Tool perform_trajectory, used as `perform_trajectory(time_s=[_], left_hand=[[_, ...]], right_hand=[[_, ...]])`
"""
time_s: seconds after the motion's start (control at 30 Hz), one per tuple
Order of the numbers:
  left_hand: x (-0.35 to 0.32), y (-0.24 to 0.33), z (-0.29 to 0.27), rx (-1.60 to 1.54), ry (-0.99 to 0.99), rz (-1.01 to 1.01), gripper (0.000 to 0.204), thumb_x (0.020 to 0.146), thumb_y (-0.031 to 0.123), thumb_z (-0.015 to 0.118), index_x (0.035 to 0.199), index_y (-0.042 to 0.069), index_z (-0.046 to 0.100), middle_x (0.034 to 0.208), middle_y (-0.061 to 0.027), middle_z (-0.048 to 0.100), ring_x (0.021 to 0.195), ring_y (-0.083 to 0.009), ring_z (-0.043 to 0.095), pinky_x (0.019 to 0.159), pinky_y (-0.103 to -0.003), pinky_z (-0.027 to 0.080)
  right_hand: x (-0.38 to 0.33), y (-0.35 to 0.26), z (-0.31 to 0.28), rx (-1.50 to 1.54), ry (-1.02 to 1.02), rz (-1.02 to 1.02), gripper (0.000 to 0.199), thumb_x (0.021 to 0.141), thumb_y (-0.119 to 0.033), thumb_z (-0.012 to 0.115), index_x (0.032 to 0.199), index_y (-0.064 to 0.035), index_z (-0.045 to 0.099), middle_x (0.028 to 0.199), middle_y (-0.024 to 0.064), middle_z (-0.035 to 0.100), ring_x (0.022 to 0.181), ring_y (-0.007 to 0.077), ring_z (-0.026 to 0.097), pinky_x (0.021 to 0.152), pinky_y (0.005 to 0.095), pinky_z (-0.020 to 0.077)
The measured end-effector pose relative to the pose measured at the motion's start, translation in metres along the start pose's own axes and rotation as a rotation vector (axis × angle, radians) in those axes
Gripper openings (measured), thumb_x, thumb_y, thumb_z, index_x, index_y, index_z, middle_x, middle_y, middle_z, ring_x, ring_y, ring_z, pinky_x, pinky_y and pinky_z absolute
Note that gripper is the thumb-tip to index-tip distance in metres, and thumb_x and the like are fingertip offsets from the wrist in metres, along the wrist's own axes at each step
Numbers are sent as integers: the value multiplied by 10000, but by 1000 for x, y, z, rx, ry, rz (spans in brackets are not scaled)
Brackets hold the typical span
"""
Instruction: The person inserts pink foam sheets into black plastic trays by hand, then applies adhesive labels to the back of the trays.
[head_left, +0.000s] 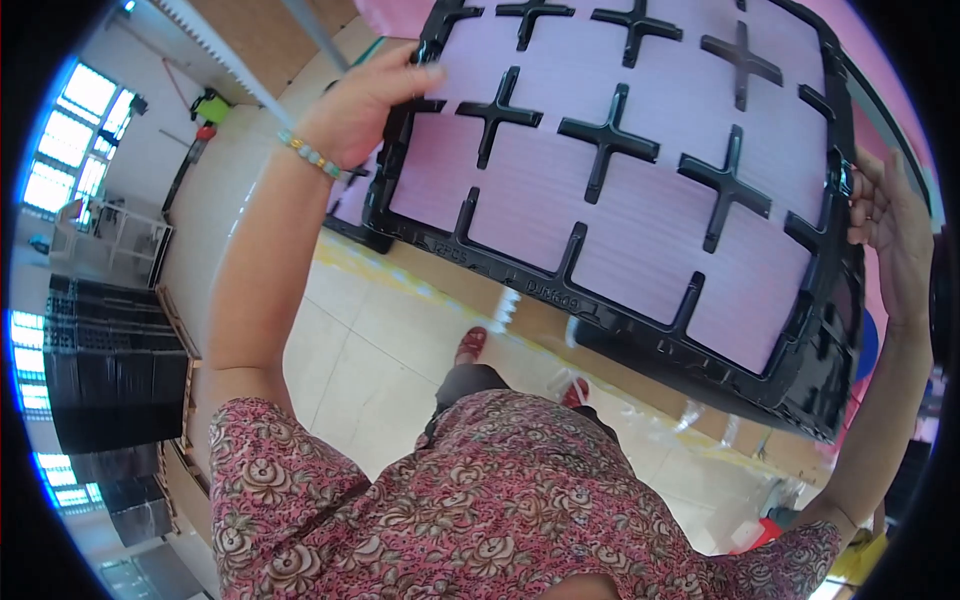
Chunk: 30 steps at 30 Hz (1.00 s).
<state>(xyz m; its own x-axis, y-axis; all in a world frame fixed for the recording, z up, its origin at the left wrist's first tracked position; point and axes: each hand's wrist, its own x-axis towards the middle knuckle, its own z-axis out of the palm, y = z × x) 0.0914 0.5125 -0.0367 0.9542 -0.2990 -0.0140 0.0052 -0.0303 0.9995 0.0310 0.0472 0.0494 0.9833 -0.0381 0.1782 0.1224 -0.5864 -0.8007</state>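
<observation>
At chest height, both hands hold up a large black plastic tray (640,330) with cross-shaped dividers over a pale pink sheet.
Left hand (365,100), beaded bracelet (310,155) at its wrist, clasps the tray's upper-left corner; right hand (895,235) has its fingers (862,205) curled on the right rim, above the tiled floor (370,350).

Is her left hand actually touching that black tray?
Touching. The head view shows the left hand gripping the black tray at its upper-left corner, fingers curled over the rim.
</observation>
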Motion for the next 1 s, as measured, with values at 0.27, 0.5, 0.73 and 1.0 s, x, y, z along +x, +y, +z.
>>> perform_trajectory(time_s=[0.27,0.5,0.73,1.0], left_hand=[[-29,-68,-184,142,118,-145,713,763,181,802,1336,-8,423,1181,-91,581,1091,-178,533,989,-312,417],[-36,-154,-196,406,90,-245,786,725,141,776,1363,-64,364,1213,-151,565,1116,-221,530,1006,-320,403],[-36,-180,-235,429,10,-383,827,721,49,632,1448,-60,252,1301,-151,505,1172,-204,481,1010,-287,383],[3,-247,-287,380,409,-405,663,847,490,646,1284,-2,565,1162,-134,626,1089,-218,571,941,-315,434]], right_hand=[[80,-86,222,-71,-45,111,618,869,-645,548,943,-39,646,666,-31,505,581,38,501,540,168,443],[76,10,298,70,-262,401,696,817,-681,590,913,9,597,770,40,502,654,135,513,597,269,487],[42,78,364,271,-270,592,647,823,-648,610,931,-11,583,805,49,543,684,149,546,634,291,488],[-4,98,459,416,-271,646,495,873,-563,614,951,-74,615,775,-13,521,682,91,505,591,243,449]])
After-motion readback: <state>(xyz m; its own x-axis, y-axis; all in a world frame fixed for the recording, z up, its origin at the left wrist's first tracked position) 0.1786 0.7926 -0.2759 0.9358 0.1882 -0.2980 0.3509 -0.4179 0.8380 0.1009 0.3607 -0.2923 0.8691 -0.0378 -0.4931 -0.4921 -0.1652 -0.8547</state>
